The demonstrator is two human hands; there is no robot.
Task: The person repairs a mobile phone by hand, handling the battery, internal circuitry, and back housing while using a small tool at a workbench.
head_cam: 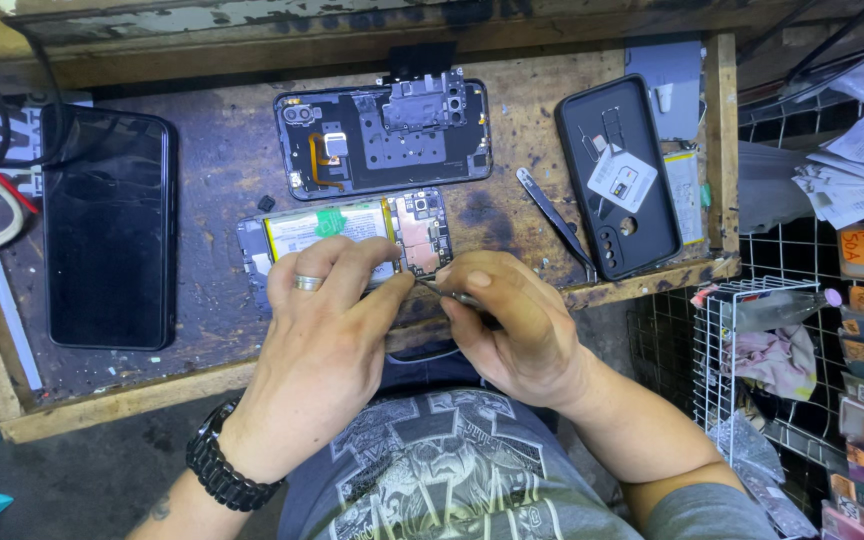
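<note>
An opened phone [347, 232] lies on the worn wooden bench [202, 180], its battery and circuit board bare. My left hand [322, 340], with a ring and a black wristwatch, rests on the phone's near edge and steadies it. My right hand [512, 325] pinches a thin metal tool [440, 291] whose tip points at the lower edge of the circuit board. The removed back housing [382, 140] lies face up just beyond the phone.
A black phone [107, 228] lies at the left, screen up. A black phone case [620, 175] holding small cards sits at the right, with tweezers [555, 222] beside it. A wire rack [802, 340] with packets and papers stands at the far right.
</note>
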